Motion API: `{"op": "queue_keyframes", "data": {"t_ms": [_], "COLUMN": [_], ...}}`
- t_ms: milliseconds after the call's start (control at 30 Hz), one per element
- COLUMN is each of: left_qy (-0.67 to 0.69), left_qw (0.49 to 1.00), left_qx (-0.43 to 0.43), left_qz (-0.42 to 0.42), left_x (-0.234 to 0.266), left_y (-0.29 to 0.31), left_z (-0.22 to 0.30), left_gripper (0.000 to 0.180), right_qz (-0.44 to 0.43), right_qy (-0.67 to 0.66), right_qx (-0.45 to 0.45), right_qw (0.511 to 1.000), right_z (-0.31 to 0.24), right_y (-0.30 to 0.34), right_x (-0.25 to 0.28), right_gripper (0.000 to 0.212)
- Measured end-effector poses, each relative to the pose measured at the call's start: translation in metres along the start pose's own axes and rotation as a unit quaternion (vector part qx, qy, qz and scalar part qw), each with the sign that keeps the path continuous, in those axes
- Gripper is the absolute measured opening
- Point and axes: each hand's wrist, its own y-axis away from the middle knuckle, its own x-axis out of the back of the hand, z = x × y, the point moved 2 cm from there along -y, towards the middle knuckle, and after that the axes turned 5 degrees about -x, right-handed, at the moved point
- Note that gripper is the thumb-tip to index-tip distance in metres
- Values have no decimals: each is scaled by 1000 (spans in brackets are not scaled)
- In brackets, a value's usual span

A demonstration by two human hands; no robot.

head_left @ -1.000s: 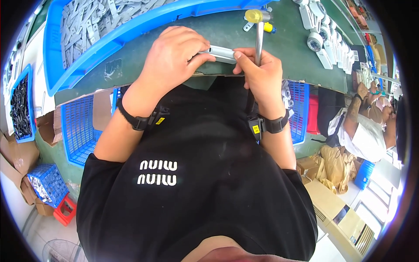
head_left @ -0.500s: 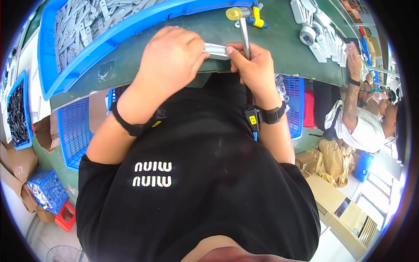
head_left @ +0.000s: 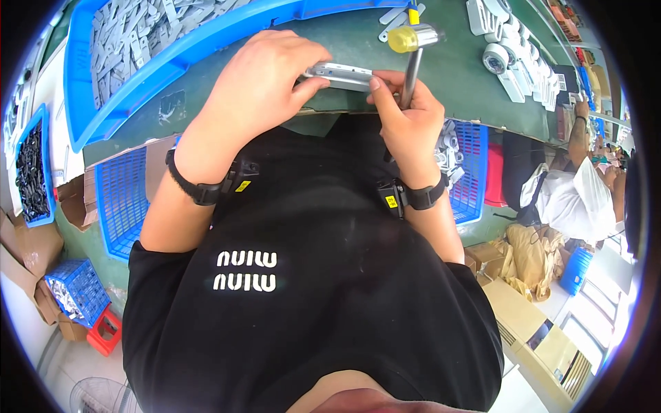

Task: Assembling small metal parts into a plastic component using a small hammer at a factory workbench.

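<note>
Above the table's near edge, a slim grey metal channel piece (head_left: 344, 75) is held between my two hands, with small holes along its upper face. My left hand (head_left: 270, 79) has its fingers and thumb closed on the left end. My right hand (head_left: 412, 115) pinches the other end with its thumb and fingers. That same hand grips a hammer (head_left: 411, 76) by its metal shaft, its head upward with a yellow face (head_left: 402, 39) to the left. The lower part of the hammer's handle is mostly hidden.
A blue tray (head_left: 206, 49) heaped with flat grey metal parts (head_left: 138, 38) fills the back left. White camera-like housings (head_left: 506, 62) lie at the back right of the green table (head_left: 275, 124). Blue crates (head_left: 120, 199) stand below. A co-worker (head_left: 575, 196) sits at far right.
The metal piece has tilted and now shows its holed face. The hammer's head has shifted right and down, with my right hand slightly lower. The co-worker's raised arm has moved.
</note>
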Motion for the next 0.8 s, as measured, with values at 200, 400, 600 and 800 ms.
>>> {"op": "queue_keyframes", "data": {"t_ms": [200, 400, 600, 800], "left_qy": [29, 24, 25, 25], "left_qw": [998, 998, 997, 997], "left_qx": [24, 14, -12, -14], "left_qz": [52, 52, 74, 78], "left_x": [-8, -6, -11, -13], "left_y": [7, 7, 10, 10], "left_z": [-6, -5, -11, -14], "left_gripper": [32, 27, 22, 20], "right_qz": [-29, -66, -101, -82], "right_qy": [-20, -48, -57, -3], "right_qx": [-52, -125, -135, -117], "right_qw": [998, 989, 984, 990], "right_z": [-22, -13, -12, -20], "right_y": [-4, -14, -21, -23], "right_x": [-2, -1, 2, 0], "right_gripper": [15, 16, 18, 26]}}
